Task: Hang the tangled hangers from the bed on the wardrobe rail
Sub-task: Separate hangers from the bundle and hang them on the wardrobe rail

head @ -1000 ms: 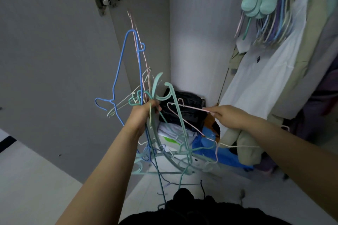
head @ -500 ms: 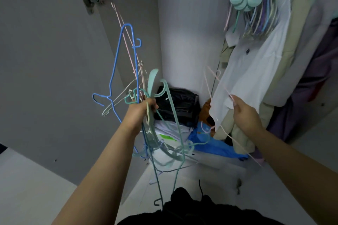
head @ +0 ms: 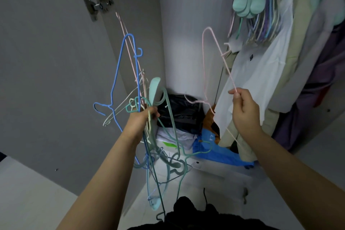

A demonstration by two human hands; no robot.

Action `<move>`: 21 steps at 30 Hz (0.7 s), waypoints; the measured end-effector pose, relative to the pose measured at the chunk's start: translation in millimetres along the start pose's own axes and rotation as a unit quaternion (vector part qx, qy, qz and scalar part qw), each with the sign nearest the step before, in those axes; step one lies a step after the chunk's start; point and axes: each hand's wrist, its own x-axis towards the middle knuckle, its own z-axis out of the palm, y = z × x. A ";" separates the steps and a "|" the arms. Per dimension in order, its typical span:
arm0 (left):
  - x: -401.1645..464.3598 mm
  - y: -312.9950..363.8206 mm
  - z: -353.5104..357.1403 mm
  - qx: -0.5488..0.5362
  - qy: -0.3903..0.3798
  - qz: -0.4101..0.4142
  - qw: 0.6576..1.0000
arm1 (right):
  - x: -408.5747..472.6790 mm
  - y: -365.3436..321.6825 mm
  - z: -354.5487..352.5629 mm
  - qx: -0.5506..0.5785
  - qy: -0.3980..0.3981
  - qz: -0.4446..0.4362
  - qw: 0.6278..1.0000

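Left hand (head: 142,117) grips one tangled bundle of thin coloured wire hangers (head: 138,102) while right hand (head: 244,112) pinches one thin pink wire hanger (head: 214,43)

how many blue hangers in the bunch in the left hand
1 clearly: the blue hanger sticks up from the bunch gripped by the left hand. More blue strands lower in the tangle may be another.

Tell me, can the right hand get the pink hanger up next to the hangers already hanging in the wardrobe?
Probably yes. The right hand pinches the pink hanger, free of the bundle, with open space toward the hung hangers.
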 end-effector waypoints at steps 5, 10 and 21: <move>1.8 1.5 3.2 0.005 0.003 -0.008 1.000 | 11.4 -52.0 -2.9 0.055 0.154 -0.120 0.979; 6.9 3.0 2.2 -0.019 -0.057 -0.051 0.997 | 34.7 -95.5 2.3 0.139 0.152 -0.054 0.977; 3.7 19.4 20.0 -0.144 -0.055 -0.044 0.987 | 30.9 -88.1 88.7 0.001 -0.418 0.143 0.897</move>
